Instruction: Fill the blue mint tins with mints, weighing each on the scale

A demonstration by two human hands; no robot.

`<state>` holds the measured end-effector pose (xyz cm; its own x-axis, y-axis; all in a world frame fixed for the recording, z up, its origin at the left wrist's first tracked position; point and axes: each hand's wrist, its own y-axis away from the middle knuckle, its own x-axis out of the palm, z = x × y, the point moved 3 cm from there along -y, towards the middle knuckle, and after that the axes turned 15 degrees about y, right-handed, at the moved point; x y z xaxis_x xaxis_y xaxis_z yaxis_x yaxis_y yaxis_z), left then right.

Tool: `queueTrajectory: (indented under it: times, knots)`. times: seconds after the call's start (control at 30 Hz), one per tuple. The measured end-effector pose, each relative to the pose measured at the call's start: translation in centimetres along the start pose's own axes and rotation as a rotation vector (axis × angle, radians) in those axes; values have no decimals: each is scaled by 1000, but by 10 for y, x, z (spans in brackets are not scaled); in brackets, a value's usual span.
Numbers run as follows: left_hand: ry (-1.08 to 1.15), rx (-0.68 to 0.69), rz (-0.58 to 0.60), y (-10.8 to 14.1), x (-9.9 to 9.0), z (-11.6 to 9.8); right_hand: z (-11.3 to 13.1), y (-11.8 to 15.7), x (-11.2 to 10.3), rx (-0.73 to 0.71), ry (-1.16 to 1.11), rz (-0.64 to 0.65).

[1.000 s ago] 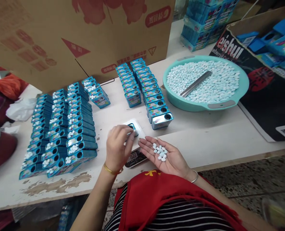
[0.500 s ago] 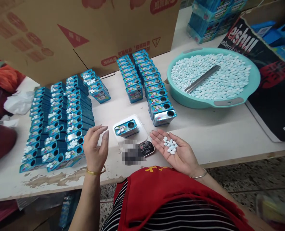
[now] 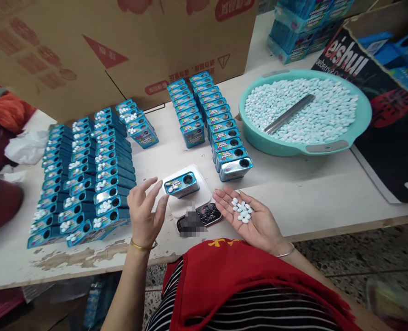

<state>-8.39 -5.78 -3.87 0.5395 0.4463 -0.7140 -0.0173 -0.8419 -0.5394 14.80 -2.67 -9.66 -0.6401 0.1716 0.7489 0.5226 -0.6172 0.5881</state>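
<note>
While the right hand (image 3: 255, 225) lies palm up, bearing loose candies (image 3: 242, 210), the left hand (image 3: 145, 210), fingers parted on nothing, hovers just beside the tin (image 3: 181, 185) on the scale (image 3: 203, 192). Rows of tins (image 3: 106, 173) stand leftward, two more rows (image 3: 225, 134) near the bowl (image 3: 359, 126) with its metal scoop (image 3: 290, 113); a cardboard box (image 3: 128, 27) blocks the back.

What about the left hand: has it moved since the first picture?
Yes, leftward: back then the left hand covered part of the white scale; now it sits mostly left of that scale.
</note>
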Motion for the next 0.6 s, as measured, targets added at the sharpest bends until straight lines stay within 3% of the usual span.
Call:
queueTrajectory:
  times: [0.23, 0.47, 0.6]
  knots:
    - [-136, 50, 120, 8, 13, -8, -2, -1, 2, 24, -6, 9]
    - [-135, 91, 236, -14, 41, -23, -7, -4, 6, 68, 22, 31]
    - [-92, 80, 230, -25, 44, -33, -9, -4, 9, 93, 23, 44]
